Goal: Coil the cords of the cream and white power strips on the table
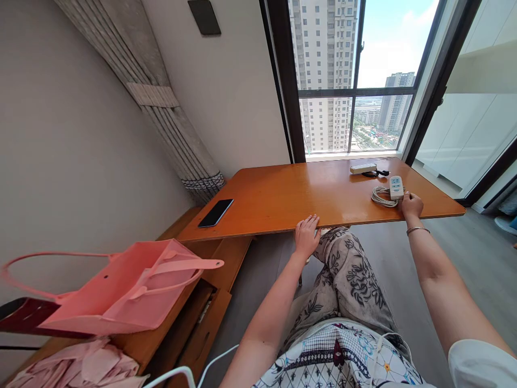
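An orange-brown wooden table (283, 194) spans the view in front of my lap. My left hand (307, 235) rests at its near edge, fingers stretched over the top, holding nothing. At the right, my right hand (412, 206) has its fingers curled at the lower end of a white power strip (396, 187); the exact grip is partly hidden. Beside that strip lies its coiled pale cord (383, 198). Farther back is a second white power strip (362, 168) with a black cord and plug (376, 173). A black phone (216, 213) lies toward the table's left end.
A pink tote bag (133, 285) stands on a wooden cabinet (226, 318) at the left, with pink cloth (81, 366) below it. A white cable (218, 355) runs near my left forearm. A window (355, 124) rises behind the table; a curtain (177, 129) hangs left.
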### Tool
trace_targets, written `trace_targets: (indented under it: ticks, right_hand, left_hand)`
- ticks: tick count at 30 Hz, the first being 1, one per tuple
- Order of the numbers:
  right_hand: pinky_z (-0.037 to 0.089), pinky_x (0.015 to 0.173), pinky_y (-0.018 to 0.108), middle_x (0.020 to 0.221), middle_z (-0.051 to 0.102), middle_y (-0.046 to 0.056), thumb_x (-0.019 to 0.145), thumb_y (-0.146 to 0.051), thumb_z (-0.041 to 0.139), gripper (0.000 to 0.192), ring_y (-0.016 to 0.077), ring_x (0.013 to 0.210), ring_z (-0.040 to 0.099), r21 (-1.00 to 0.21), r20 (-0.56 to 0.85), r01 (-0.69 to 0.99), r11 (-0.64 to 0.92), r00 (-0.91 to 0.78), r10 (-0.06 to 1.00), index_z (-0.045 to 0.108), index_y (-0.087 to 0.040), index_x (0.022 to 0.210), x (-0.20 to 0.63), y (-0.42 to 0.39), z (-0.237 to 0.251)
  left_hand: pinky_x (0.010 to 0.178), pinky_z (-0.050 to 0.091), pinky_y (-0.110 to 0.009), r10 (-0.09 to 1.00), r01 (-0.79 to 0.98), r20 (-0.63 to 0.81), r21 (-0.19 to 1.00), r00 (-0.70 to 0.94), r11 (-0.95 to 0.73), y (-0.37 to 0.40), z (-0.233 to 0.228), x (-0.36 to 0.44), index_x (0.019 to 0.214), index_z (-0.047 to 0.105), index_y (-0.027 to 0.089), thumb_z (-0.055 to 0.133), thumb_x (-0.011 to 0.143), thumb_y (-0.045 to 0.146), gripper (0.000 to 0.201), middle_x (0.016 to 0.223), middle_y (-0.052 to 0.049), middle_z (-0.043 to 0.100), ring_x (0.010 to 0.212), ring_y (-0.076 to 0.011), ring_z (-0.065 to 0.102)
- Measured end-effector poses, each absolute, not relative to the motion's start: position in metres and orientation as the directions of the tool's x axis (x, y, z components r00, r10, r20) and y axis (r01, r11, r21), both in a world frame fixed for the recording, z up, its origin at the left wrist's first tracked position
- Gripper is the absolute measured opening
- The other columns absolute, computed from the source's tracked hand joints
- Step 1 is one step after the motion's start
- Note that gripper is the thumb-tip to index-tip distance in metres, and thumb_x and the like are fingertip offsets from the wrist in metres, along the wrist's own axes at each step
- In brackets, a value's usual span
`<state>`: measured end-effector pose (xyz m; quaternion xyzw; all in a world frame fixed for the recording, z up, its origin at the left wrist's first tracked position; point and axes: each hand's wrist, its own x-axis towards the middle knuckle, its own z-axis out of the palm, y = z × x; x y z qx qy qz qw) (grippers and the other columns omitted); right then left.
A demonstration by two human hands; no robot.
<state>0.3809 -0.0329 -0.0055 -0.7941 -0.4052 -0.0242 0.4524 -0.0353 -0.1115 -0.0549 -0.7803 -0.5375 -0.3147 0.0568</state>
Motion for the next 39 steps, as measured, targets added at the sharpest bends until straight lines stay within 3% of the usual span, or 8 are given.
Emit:
trace_targets:
  ticks: [27, 39]
  right_hand:
    - [0.030, 0.061, 0.032, 0.095, 0.075, 0.022, 0.090, -0.034, 0.040, 0.047, 0.0237, 0.070, 0.055, -0.709, 0.399, 0.655, -0.263, 0.679, 0.616, 0.080, -0.009, 0.093, 0.3791, -0.0345, -0.0039]
    - [0.028, 0.061, 0.031, 0.080, 0.072, 0.016, 0.091, -0.035, 0.037, 0.044, 0.0205, 0.065, 0.049, -0.740, 0.442, 0.639, -0.209, 0.697, 0.565, 0.072, -0.013, 0.075, 0.3760, -0.0378, -0.0013]
  left_hand:
    - [0.115, 0.036, -0.048, 0.810, 0.873, 0.538, 0.252, 0.232, -0.418, -0.1137, -0.0543, -0.0361, 0.139, 0.058, 0.022, 0.052, 0.092, 0.026, 0.047, 0.146, -0.008, 0.058, 0.139, -0.0266, 0.049]
    - [0.116, 0.035, -0.048, 0.817, 0.875, 0.524, 0.247, 0.240, -0.416, -0.1144, -0.0526, -0.0365, 0.140, 0.057, 0.021, 0.053, 0.091, 0.025, 0.049, 0.147, -0.008, 0.057, 0.139, -0.0270, 0.048]
